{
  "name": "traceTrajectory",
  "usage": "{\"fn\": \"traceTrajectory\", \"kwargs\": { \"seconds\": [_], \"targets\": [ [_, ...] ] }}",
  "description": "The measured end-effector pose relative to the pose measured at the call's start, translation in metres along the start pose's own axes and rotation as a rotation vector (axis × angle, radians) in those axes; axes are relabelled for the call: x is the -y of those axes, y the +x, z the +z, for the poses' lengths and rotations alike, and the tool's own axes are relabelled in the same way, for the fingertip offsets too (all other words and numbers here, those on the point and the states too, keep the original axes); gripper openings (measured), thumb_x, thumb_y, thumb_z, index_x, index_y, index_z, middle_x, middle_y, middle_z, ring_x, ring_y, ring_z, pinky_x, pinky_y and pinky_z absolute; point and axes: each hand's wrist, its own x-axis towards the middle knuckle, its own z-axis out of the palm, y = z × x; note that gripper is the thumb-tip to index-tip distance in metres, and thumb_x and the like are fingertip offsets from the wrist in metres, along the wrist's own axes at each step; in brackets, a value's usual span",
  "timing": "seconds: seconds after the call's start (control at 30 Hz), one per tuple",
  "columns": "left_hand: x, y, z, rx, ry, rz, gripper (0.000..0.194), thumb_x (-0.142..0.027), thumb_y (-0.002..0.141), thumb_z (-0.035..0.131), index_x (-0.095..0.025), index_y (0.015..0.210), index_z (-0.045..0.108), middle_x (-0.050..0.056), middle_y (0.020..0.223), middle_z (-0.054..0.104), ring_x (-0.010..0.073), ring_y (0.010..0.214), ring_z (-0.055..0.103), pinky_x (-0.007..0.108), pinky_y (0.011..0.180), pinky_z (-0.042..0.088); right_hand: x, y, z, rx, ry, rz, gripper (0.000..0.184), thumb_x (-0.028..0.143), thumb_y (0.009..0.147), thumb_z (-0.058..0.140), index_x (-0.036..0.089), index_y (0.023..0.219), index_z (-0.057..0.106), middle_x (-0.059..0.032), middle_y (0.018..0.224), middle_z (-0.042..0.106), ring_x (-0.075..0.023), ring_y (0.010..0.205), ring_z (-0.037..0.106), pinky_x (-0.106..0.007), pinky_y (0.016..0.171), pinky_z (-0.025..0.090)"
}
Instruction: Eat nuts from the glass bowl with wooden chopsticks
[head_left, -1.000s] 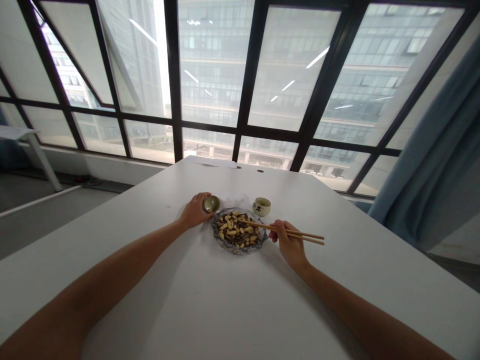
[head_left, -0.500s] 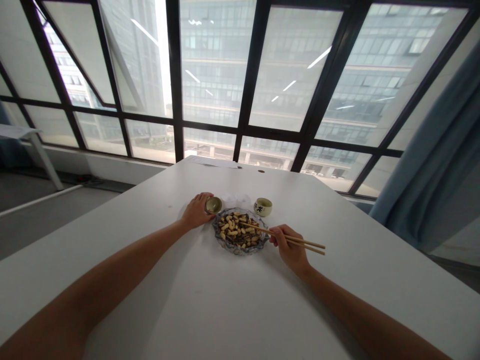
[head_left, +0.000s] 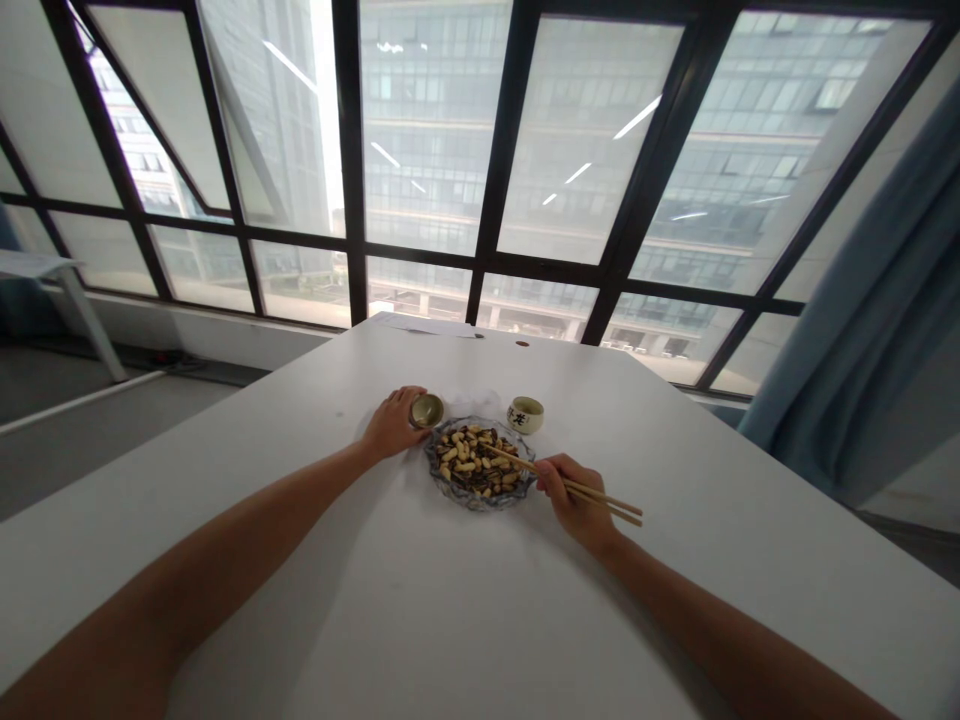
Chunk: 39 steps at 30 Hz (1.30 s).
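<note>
Tall dark-framed windows [head_left: 420, 130] fill the upper part of the frame, above a white table [head_left: 420, 620] that spreads across the middle and bottom. Near the centre, the left hand [head_left: 396, 423] curls around the side of a small greenish cup [head_left: 426, 410], which is tilted so that its opening faces the viewer. Right of centre, the right hand [head_left: 576, 498] is closed on a pair of wooden chopsticks [head_left: 607, 497], their tips among the peanuts [head_left: 465, 452] in a clear, wavy-rimmed glass bowl [head_left: 480, 502]. Dark seeds, too small to tell apart, lie mixed with the nuts. Just beyond the bowl's right side stands a second cup [head_left: 525, 415], upright, with dark characters on it. Behind the bowl sits something clear and crumpled-looking, too faint to name. Blue curtain [head_left: 862, 330] hangs at the right edge.
</note>
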Motion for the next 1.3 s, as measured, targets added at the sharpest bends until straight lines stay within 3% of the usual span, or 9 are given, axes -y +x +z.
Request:
{"fn": "traceTrajectory", "kwargs": {
  "seconds": [0.23, 0.43, 0.6, 0.73, 0.9, 1.03, 1.17, 1.3],
  "targets": [
    [0.002, 0.0, 0.002, -0.006, 0.035, -0.004, 0.062, -0.027, 0.068, 0.078, -0.02, 0.124, 0.052, 0.012, 0.126, 0.062, 0.0327, 0.118, 0.059, 0.047, 0.102, 0.049, 0.001, 0.002, 0.003, -0.056, 0.158, 0.137, 0.049, 0.063, 0.092, 0.054, 0.02, 0.071, 0.066, -0.0023, 0.056, 0.063, -0.0155, 0.048, 0.055, -0.027, 0.046, 0.043],
    [0.008, 0.0, 0.007, -0.065, 0.137, -0.144, 0.062, -0.047, 0.073, 0.076, -0.022, 0.124, 0.051, 0.014, 0.125, 0.064, 0.0348, 0.113, 0.063, 0.048, 0.095, 0.049, 0.002, 0.009, 0.007, -0.206, 0.396, 0.263, 0.054, 0.069, 0.086, 0.059, 0.017, 0.076, 0.067, -0.0026, 0.057, 0.063, -0.015, 0.05, 0.055, -0.028, 0.049, 0.045],
    [0.007, 0.001, 0.006, -0.072, 0.161, -0.269, 0.062, -0.055, 0.079, 0.07, -0.02, 0.126, 0.05, 0.015, 0.123, 0.067, 0.0346, 0.112, 0.064, 0.047, 0.095, 0.047, -0.002, 0.011, 0.012, -0.256, 0.551, 0.355, 0.057, 0.073, 0.079, 0.065, 0.016, 0.076, 0.068, -0.0027, 0.056, 0.063, -0.0144, 0.049, 0.055, -0.027, 0.047, 0.044],
    [-0.002, 0.003, -0.001, 0.014, 0.188, -0.388, 0.063, -0.058, 0.085, 0.063, -0.018, 0.132, 0.048, 0.015, 0.125, 0.067, 0.0325, 0.116, 0.063, 0.044, 0.099, 0.046, -0.002, 0.011, 0.011, -0.256, 0.515, 0.341, 0.058, 0.074, 0.079, 0.063, 0.016, 0.075, 0.068, -0.0031, 0.055, 0.063, -0.0145, 0.048, 0.055, -0.027, 0.047, 0.044],
    [-0.007, 0.004, -0.003, 0.103, 0.189, -0.463, 0.064, -0.062, 0.09, 0.053, -0.017, 0.134, 0.049, 0.015, 0.123, 0.068, 0.0324, 0.115, 0.064, 0.042, 0.098, 0.046, 0.003, 0.008, 0.006, -0.197, 0.344, 0.193, 0.055, 0.071, 0.085, 0.059, 0.018, 0.074, 0.068, -0.003, 0.057, 0.064, -0.0152, 0.05, 0.056, -0.028, 0.048, 0.046],
    [-0.001, 0.005, -0.003, 0.123, 0.183, -0.449, 0.068, -0.062, 0.09, 0.052, -0.015, 0.139, 0.047, 0.016, 0.132, 0.064, 0.0326, 0.12, 0.061, 0.043, 0.101, 0.045, 0.002, 0.007, 0.005, -0.194, 0.268, 0.102, 0.051, 0.067, 0.089, 0.057, 0.02, 0.071, 0.066, -0.0033, 0.058, 0.065, -0.016, 0.052, 0.058, -0.028, 0.05, 0.048],
    [0.001, 0.017, -0.008, 0.093, 0.23, -0.312, 0.072, -0.06, 0.089, 0.054, -0.016, 0.145, 0.042, 0.016, 0.147, 0.052, 0.0324, 0.133, 0.05, 0.045, 0.108, 0.04, -0.002, 0.007, 0.005, -0.191, 0.247, 0.08, 0.049, 0.064, 0.091, 0.055, 0.02, 0.073, 0.066, -0.0039, 0.06, 0.067, -0.0166, 0.054, 0.06, -0.028, 0.051, 0.049],
    [-0.013, 0.04, -0.008, 0.206, 0.289, -0.178, 0.069, -0.059, 0.092, 0.05, -0.016, 0.145, 0.043, 0.016, 0.145, 0.054, 0.0332, 0.134, 0.049, 0.049, 0.11, 0.037, -0.004, 0.007, 0.006, -0.176, 0.233, 0.081, 0.049, 0.064, 0.091, 0.055, 0.019, 0.074, 0.066, -0.0038, 0.06, 0.067, -0.0166, 0.053, 0.06, -0.028, 0.05, 0.049]
  ]
}}
